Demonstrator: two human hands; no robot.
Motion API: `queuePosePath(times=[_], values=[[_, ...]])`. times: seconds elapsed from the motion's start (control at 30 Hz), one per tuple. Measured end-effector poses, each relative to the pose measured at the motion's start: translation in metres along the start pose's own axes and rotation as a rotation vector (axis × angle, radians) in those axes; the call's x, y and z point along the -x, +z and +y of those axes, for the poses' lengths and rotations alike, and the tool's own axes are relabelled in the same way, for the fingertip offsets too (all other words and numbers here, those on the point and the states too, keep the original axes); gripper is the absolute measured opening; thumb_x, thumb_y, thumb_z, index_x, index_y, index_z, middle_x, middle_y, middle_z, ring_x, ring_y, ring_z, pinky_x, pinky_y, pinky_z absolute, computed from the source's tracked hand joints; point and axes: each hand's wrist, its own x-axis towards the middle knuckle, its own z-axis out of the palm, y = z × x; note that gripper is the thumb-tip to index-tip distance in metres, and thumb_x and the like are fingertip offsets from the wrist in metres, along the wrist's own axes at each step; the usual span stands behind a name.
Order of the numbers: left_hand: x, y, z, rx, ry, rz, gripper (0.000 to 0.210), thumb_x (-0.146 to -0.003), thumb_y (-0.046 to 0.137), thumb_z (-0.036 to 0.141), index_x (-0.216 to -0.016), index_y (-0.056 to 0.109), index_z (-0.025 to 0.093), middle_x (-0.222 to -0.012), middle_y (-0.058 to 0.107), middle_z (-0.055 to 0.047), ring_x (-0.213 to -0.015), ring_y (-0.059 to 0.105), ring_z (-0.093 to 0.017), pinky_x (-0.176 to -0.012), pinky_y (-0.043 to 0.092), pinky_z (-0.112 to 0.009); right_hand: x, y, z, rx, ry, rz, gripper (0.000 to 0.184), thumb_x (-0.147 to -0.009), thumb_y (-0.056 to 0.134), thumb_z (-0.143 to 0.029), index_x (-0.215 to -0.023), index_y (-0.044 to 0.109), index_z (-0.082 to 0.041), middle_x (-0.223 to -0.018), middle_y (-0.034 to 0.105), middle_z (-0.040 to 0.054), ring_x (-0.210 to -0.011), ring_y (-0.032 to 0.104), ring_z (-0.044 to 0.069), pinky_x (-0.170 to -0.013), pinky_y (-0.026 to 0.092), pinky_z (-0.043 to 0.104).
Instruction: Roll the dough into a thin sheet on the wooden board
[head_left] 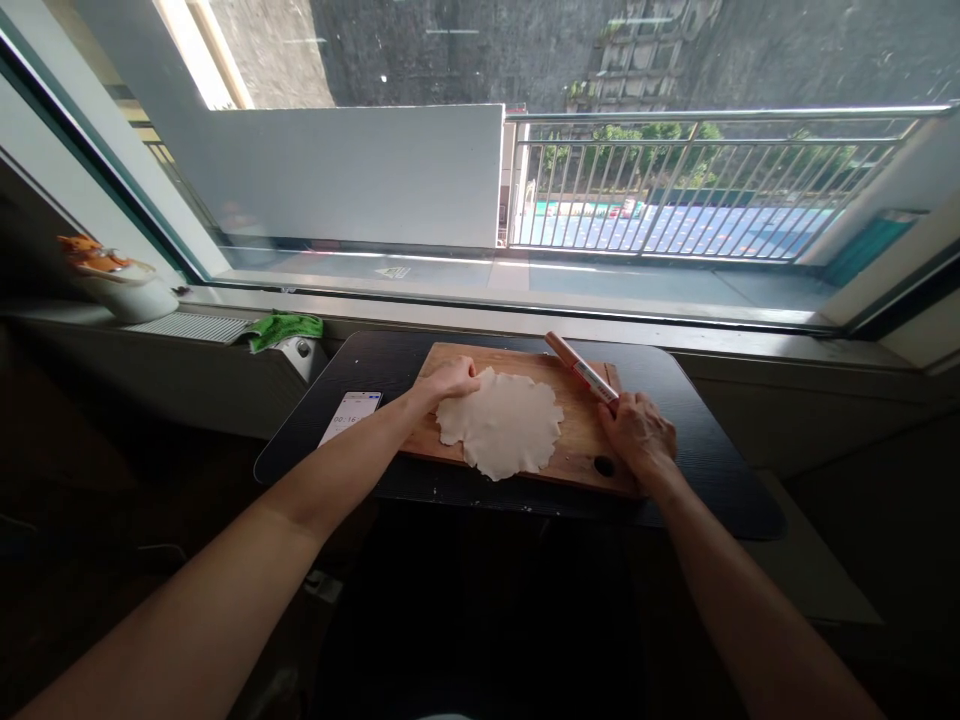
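- One rounded white pot (139, 293) with an orange object (91, 255) on it stands at the far left, by the window frame.
- Right of it, a bright green cloth (285, 330) drapes over the end of a white ridged ledge (202, 327), perhaps kept there to be off the surface.
- On the left of the black, rounded-corner surface (697, 440) lies a phone (360, 404), face up, presumably so the digits on its lit screen can be read; the forearm covers its near end.
- The left hand (452, 378) has its fingers curled and seems to pinch the far left edge of the dough, a hold that likely gives control of the rim without pressing the middle.
- The thin, pale, ragged-edged sheet of dough (502, 420) lies flat across the left and middle of the brown wooden board (577, 445), slightly over its near edge; the board probably gives it a firm, flat base.
- At the right, the right hand (637, 430) grasps the near end of a slim reddish-brown rod with a pale lettered band (581, 367), tilted toward the far left, apparently held aside to leave the sheet uncovered.
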Motion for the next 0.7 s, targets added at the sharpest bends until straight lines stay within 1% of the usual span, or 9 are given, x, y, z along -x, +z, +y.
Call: queuePosePath(times=[0.07, 0.17, 0.23, 0.3, 0.37, 0.47, 0.53, 0.57, 0.7], values=[[0.002, 0.004, 0.0, 0.075, -0.043, 0.059, 0.02, -0.088, 0.058, 0.027, -0.105, 0.065, 0.019, -0.106, 0.072, -0.007, -0.092, 0.068, -0.023, -0.07, 0.049, -0.028, 0.0, 0.001, 0.001, -0.004, -0.011, 0.012, 0.041, -0.102, 0.04, -0.042, -0.116, 0.063, -0.011, -0.113, 0.066, 0.0173, -0.104, 0.062, 0.029, -0.077, 0.045, 0.035], [0.003, 0.013, -0.005, 0.098, -0.119, 0.186, 0.032, -0.087, 0.061, 0.029, -0.117, 0.061, 0.019, -0.12, 0.068, -0.011, -0.108, 0.064, -0.028, -0.082, 0.05, -0.033, 0.0, 0.003, 0.003, 0.003, -0.044, 0.046, 0.039, -0.101, 0.041, -0.04, -0.115, 0.063, -0.011, -0.111, 0.066, 0.0183, -0.104, 0.061, 0.029, -0.079, 0.045, 0.036], [0.006, 0.022, -0.014, 0.014, -0.052, 0.321, 0.036, -0.089, 0.061, 0.027, -0.124, 0.058, 0.019, -0.127, 0.063, -0.013, -0.119, 0.058, -0.03, -0.091, 0.048, -0.036, 0.0, 0.004, 0.004, 0.014, -0.065, 0.065, 0.038, -0.1, 0.042, -0.04, -0.114, 0.063, -0.012, -0.11, 0.067, 0.0181, -0.104, 0.06, 0.029, -0.08, 0.044, 0.036], [0.015, 0.031, -0.026, -0.079, 0.096, 0.412, 0.033, -0.092, 0.056, 0.024, -0.125, 0.058, 0.02, -0.129, 0.061, -0.013, -0.123, 0.055, -0.028, -0.099, 0.045, -0.037, 0.0, 0.005, 0.005, 0.018, -0.072, 0.066, 0.038, -0.101, 0.041, -0.04, -0.114, 0.063, -0.013, -0.11, 0.066, 0.0175, -0.104, 0.059, 0.029, -0.08, 0.044, 0.036], [0.027, 0.039, -0.041, -0.149, 0.201, 0.393, 0.027, -0.095, 0.052, 0.024, -0.12, 0.062, 0.02, -0.125, 0.062, -0.012, -0.12, 0.056, -0.027, -0.101, 0.044, -0.038, 0.001, 0.004, 0.004, 0.015, -0.07, 0.056, 0.039, -0.101, 0.04, -0.041, -0.116, 0.063, -0.013, -0.11, 0.066, 0.0174, -0.105, 0.059, 0.029, -0.079, 0.044, 0.036], [0.045, 0.047, -0.059, -0.219, 0.143, 0.392, 0.026, -0.097, 0.047, 0.027, -0.114, 0.066, 0.018, -0.123, 0.063, -0.014, -0.117, 0.056, -0.029, -0.103, 0.043, -0.043, 0.001, 0.004, 0.003, 0.013, -0.068, 0.043, 0.041, -0.101, 0.039, -0.041, -0.119, 0.062, -0.011, -0.111, 0.066, 0.0181, -0.106, 0.059, 0.029, -0.078, 0.044, 0.036], [0.054, 0.049, -0.065, -0.239, 0.119, 0.433, 0.031, -0.098, 0.046, 0.027, -0.121, 0.064, 0.017, -0.133, 0.06, -0.016, -0.126, 0.052, -0.03, -0.109, 0.037, -0.046, 0.0, 0.004, 0.004, 0.021, -0.07, 0.04, 0.042, -0.101, 0.04, -0.041, -0.119, 0.062, -0.01, -0.111, 0.066, 0.0184, -0.107, 0.059, 0.03, -0.079, 0.044, 0.036], [0.058, 0.05, -0.066, -0.242, 0.16, 0.427, 0.035, -0.098, 0.046, 0.028, -0.128, 0.061, 0.017, -0.141, 0.056, -0.016, -0.133, 0.047, -0.03, -0.113, 0.033, -0.046, -0.001, 0.004, 0.004, 0.028, -0.071, 0.04, 0.042, -0.101, 0.04, -0.041, -0.119, 0.063, -0.01, -0.112, 0.066, 0.0183, -0.107, 0.059, 0.03, -0.08, 0.044, 0.036], [0.065, 0.05, -0.065, -0.238, 0.364, 0.197, 0.046, -0.101, 0.043, 0.032, -0.146, 0.049, 0.024, -0.158, 0.043, -0.009, -0.146, 0.035, -0.026, -0.12, 0.022, -0.049, -0.005, 0.003, 0.01, 0.078, -0.129, 0.05, 0.039, -0.1, 0.044, -0.04, -0.116, 0.064, -0.011, -0.11, 0.067, 0.0171, -0.103, 0.059, 0.029, -0.084, 0.042, 0.037]])
